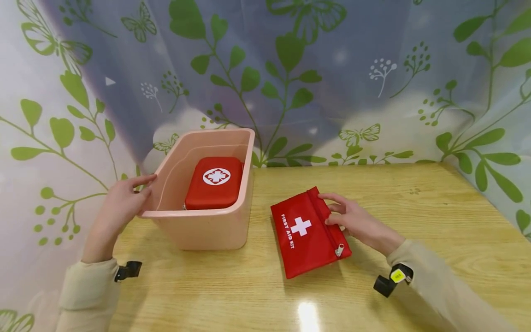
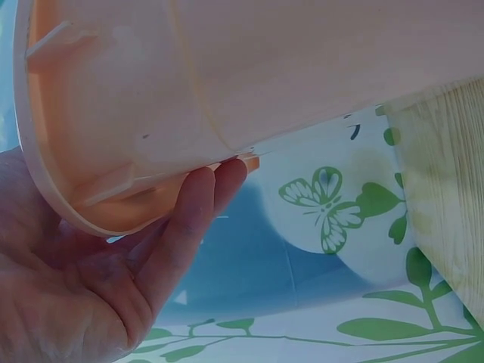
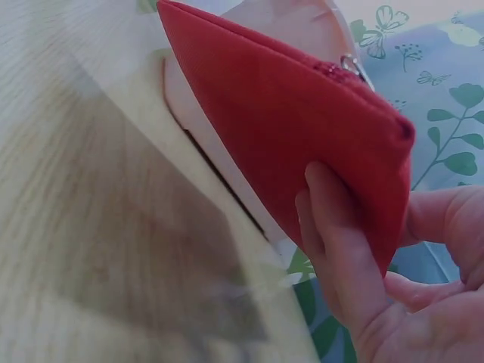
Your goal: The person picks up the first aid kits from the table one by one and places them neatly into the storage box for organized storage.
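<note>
My right hand (image 1: pixel 352 221) pinches a flat red zippered pouch (image 1: pixel 286 258) by its zipper edge, fingers on one face and thumb on the other. The pouch bears a white cross and the words FIRST AID KIT, and it is tilted above the table. In the right wrist view the same pouch (image 3: pixel 265 113) appears from its plain side. My left hand (image 1: pixel 124 198) holds the left rim of a pink plastic bin (image 1: pixel 207 230), with fingers bent beneath the lip in the left wrist view. Inside the bin lies a red first aid case (image 1: pixel 211 193) with a white cross emblem.
The bin stands on a light wood table (image 1: pixel 398 193), near its back left. Behind it hangs a curtain (image 1: pixel 332 92) printed with green leaves and butterflies. Each wrist wears a small black camera, such as the right wrist camera (image 1: pixel 386 285).
</note>
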Action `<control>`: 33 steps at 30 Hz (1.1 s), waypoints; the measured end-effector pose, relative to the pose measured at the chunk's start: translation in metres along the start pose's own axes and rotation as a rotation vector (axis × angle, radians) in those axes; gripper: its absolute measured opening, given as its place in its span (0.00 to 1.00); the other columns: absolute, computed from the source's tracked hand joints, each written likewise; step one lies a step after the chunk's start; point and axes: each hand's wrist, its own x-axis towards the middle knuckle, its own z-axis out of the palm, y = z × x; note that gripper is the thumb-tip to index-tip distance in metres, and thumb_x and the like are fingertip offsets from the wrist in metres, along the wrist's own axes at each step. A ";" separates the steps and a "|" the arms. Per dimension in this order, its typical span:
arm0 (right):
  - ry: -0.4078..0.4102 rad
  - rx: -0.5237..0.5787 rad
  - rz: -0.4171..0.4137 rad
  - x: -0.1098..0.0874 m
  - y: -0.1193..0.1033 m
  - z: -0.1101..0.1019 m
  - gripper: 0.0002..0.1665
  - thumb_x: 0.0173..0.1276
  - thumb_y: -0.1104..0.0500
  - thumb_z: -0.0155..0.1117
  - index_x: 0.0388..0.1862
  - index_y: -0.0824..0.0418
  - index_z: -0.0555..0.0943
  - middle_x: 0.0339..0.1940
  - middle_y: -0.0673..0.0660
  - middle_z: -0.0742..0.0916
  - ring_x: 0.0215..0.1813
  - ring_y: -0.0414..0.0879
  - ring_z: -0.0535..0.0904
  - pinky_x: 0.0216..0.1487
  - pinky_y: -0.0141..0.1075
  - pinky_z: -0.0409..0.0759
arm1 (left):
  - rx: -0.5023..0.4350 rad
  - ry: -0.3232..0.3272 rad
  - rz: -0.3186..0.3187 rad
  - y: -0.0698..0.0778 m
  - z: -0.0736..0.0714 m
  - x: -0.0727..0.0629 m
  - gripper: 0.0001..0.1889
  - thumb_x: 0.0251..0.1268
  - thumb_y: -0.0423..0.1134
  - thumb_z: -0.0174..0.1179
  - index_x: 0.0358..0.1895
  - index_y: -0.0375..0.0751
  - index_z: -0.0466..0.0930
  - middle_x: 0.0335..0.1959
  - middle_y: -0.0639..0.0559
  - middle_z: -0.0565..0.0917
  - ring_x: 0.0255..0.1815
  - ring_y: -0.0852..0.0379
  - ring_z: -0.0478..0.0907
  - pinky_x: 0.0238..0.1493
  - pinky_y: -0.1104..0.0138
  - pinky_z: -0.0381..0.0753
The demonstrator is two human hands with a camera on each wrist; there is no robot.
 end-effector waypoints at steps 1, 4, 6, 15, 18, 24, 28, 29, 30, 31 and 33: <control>-0.002 -0.007 -0.005 0.001 -0.002 -0.001 0.41 0.68 0.71 0.53 0.78 0.59 0.55 0.65 0.70 0.71 0.49 0.57 0.81 0.41 0.52 0.83 | 0.002 0.000 -0.002 0.000 0.000 0.000 0.24 0.73 0.37 0.47 0.69 0.33 0.70 0.34 0.39 0.77 0.11 0.57 0.60 0.15 0.65 0.64; 0.005 -0.023 -0.019 0.002 -0.008 -0.003 0.41 0.69 0.70 0.53 0.79 0.58 0.55 0.65 0.70 0.71 0.49 0.57 0.81 0.42 0.51 0.83 | 0.004 -0.002 -0.003 0.002 0.000 0.000 0.24 0.73 0.37 0.47 0.69 0.34 0.70 0.29 0.41 0.76 0.11 0.57 0.60 0.15 0.65 0.64; 0.009 -0.028 -0.031 0.003 -0.013 -0.005 0.40 0.70 0.69 0.53 0.79 0.58 0.54 0.66 0.69 0.70 0.51 0.57 0.80 0.43 0.51 0.83 | 0.006 -0.005 -0.006 0.003 -0.001 0.000 0.25 0.73 0.37 0.46 0.69 0.34 0.70 0.23 0.45 0.72 0.11 0.57 0.60 0.15 0.64 0.64; 0.018 -0.013 -0.067 0.006 -0.035 -0.007 0.40 0.71 0.68 0.53 0.80 0.57 0.53 0.68 0.68 0.69 0.54 0.57 0.79 0.46 0.49 0.83 | -0.010 -0.010 -0.010 0.004 -0.001 0.000 0.25 0.70 0.34 0.46 0.69 0.33 0.69 0.36 0.36 0.79 0.11 0.57 0.62 0.15 0.65 0.66; 0.013 -0.007 -0.077 0.006 -0.041 -0.008 0.40 0.71 0.68 0.53 0.79 0.57 0.54 0.68 0.68 0.69 0.54 0.57 0.79 0.47 0.49 0.82 | -0.006 -0.004 -0.009 0.003 -0.001 0.000 0.25 0.70 0.35 0.46 0.69 0.32 0.70 0.39 0.35 0.79 0.12 0.58 0.61 0.15 0.65 0.65; 0.037 -0.001 -0.109 0.006 -0.052 -0.011 0.40 0.71 0.69 0.52 0.79 0.56 0.54 0.67 0.69 0.69 0.53 0.56 0.79 0.45 0.49 0.83 | 0.015 0.003 0.007 0.002 -0.001 0.000 0.24 0.72 0.35 0.48 0.68 0.31 0.71 0.29 0.41 0.78 0.12 0.59 0.60 0.15 0.66 0.64; 0.062 0.003 -0.112 0.006 -0.060 -0.014 0.39 0.72 0.68 0.52 0.80 0.55 0.54 0.67 0.68 0.70 0.54 0.56 0.78 0.46 0.47 0.83 | 0.015 0.004 0.009 0.002 0.000 0.000 0.24 0.72 0.35 0.47 0.68 0.31 0.71 0.32 0.39 0.79 0.12 0.58 0.61 0.15 0.66 0.64; 0.067 0.003 -0.112 0.006 -0.062 -0.014 0.39 0.73 0.68 0.52 0.80 0.54 0.54 0.67 0.67 0.70 0.55 0.56 0.78 0.46 0.47 0.83 | 0.014 0.005 0.011 0.002 0.000 0.000 0.24 0.72 0.35 0.47 0.68 0.31 0.71 0.34 0.38 0.79 0.12 0.58 0.61 0.15 0.66 0.65; 0.072 0.004 -0.112 0.006 -0.064 -0.014 0.39 0.73 0.67 0.53 0.80 0.54 0.54 0.68 0.67 0.70 0.55 0.56 0.78 0.46 0.47 0.83 | 0.015 0.007 0.012 0.002 0.000 0.000 0.24 0.72 0.35 0.47 0.68 0.31 0.71 0.34 0.38 0.79 0.12 0.58 0.61 0.15 0.66 0.65; 0.076 0.004 -0.111 0.007 -0.066 -0.015 0.39 0.73 0.67 0.53 0.80 0.54 0.54 0.68 0.67 0.69 0.55 0.56 0.78 0.46 0.46 0.83 | 0.016 0.008 0.013 0.002 0.000 0.000 0.24 0.72 0.35 0.47 0.68 0.31 0.71 0.35 0.38 0.79 0.12 0.58 0.61 0.15 0.66 0.65; 0.078 0.011 -0.114 0.007 -0.069 -0.016 0.39 0.73 0.67 0.53 0.80 0.53 0.54 0.69 0.66 0.69 0.56 0.56 0.78 0.46 0.46 0.83 | 0.018 0.010 0.013 0.003 -0.001 0.001 0.24 0.72 0.35 0.48 0.68 0.31 0.71 0.34 0.38 0.79 0.12 0.58 0.61 0.16 0.65 0.64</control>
